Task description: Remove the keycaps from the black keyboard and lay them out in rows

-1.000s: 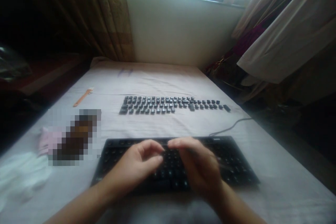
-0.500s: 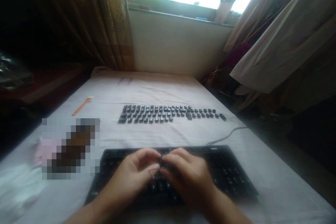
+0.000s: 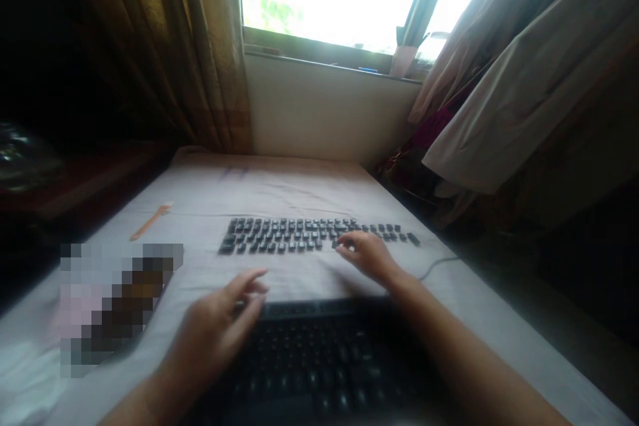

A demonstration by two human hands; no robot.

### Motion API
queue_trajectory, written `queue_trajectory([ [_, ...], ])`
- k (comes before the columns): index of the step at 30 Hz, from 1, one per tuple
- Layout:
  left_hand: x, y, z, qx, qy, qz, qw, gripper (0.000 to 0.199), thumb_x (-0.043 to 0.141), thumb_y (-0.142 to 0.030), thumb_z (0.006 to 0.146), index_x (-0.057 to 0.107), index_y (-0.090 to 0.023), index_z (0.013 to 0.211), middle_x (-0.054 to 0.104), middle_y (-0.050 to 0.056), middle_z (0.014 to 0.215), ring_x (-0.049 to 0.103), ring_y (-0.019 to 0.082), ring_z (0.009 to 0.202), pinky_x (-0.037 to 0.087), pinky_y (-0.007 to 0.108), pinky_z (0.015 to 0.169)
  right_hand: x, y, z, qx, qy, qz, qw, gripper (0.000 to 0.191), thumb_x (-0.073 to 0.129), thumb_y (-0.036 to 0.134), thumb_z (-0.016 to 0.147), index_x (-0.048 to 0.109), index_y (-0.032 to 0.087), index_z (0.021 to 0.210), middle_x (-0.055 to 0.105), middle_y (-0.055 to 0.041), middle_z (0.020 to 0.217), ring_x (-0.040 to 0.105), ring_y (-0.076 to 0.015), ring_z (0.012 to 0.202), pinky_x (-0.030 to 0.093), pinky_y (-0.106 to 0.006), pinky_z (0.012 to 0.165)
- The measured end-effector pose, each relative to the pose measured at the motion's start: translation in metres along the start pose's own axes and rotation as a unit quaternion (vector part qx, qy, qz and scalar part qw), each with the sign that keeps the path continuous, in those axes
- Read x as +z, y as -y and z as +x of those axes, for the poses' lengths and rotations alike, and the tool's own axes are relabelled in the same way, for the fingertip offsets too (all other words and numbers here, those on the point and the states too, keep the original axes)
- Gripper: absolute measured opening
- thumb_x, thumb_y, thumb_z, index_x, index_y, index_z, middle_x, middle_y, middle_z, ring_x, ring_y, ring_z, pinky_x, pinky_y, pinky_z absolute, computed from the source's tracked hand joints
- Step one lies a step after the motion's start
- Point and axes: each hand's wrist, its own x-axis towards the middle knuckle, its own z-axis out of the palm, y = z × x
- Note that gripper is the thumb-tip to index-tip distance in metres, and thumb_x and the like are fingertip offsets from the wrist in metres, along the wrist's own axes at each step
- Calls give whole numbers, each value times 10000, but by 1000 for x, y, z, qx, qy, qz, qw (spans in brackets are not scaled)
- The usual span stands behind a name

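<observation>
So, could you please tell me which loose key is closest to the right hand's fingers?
The key at the right hand, at the right end of the front row; a gap separates it from that row's other keys.

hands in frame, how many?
2: the left hand in front of the keyboard's left end, and the right hand beyond it, fingertips at the loose keycaps. Neither is hidden.

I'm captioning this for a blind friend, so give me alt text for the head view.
A person's right hand is at rows of loose keys laid on a sheet beyond a keyboard; the left hand, partly open, is over the keyboard's left side.
</observation>
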Motion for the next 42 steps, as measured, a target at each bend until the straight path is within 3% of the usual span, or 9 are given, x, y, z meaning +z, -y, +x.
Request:
queue_trajectory([
  [7,-13,21,9,-47,-27,56,997,362,516,-452,907,624,-262,1196,799,1,908,759,185,740,594,240,610,24,-18,26,-3,45,-44,998,189,676,231,813,771,235,976,778,-49,983,712,-227,908,508,-296,827],
  [16,-12,20,9,-69,-5,46,997,386,505,-468,905,627,-247,1197,799,27,925,758,200,759,592,257,639,28,-21,29,-33,52,-56,997,180,650,253,847,774,232,977,772,-62,1012,704,-226,943,500,-294,837],
  [24,-13,24,8,-82,4,56,995,398,496,-476,905,623,-256,1212,796,26,952,750,202,768,581,261,650,26,-17,26,-21,12,6,1000,169,686,223,817,777,236,959,777,-66,1012,710,-231,947,509,-313,860],
  [28,-13,26,7,-80,8,73,994,408,487,-477,912,616,-251,1226,795,19,960,726,179,645,571,260,624,12,-19,20,-10,-39,83,996,108,674,236,807,775,222,844,783,-62,921,713,-235,884,512,-336,840],
  [31,-13,30,5,-78,8,87,993,408,493,-485,911,626,-255,1221,791,20,991,723,181,642,567,258,610,-5,-24,9,9,-91,164,982,246,611,389,850,751,191,815,759,-63,789,699,-216,751,527,-322,732],
  [34,-15,35,2,-78,13,87,993,421,501,-522,894,660,-253,1176,784,37,1028,742,229,871,570,247,622,-21,-29,-10,44,-142,243,958,541,376,580,924,701,157,835,701,-66,693,637,-172,579,505,-282,556],
  [36,-16,38,-1,-94,23,91,991,422,498,-545,883,684,-261,1134,776,40,1064,725,250,975,578,255,666,-29,-30,-26,74,-177,303,934,631,236,612,946,657,164,801,673,-67,678,618,-159,557,500,-270,524],
  [39,-19,41,-6,-131,36,101,986,431,495,-572,861,705,-280,1097,770,31,1094,717,264,1009,578,292,767,-33,-26,-53,129,-209,405,881,613,298,656,923,606,198,656,607,-38,583,581,-147,533,493,-256,516],
  [42,-22,43,-11,-169,42,106,979,447,493,-603,833,719,-299,1071,769,15,1097,708,279,1033,556,342,869,-27,-20,-76,143,-182,418,878,611,409,700,881,595,206,572,487,9,482,466,-118,440,415,-234,434],
])
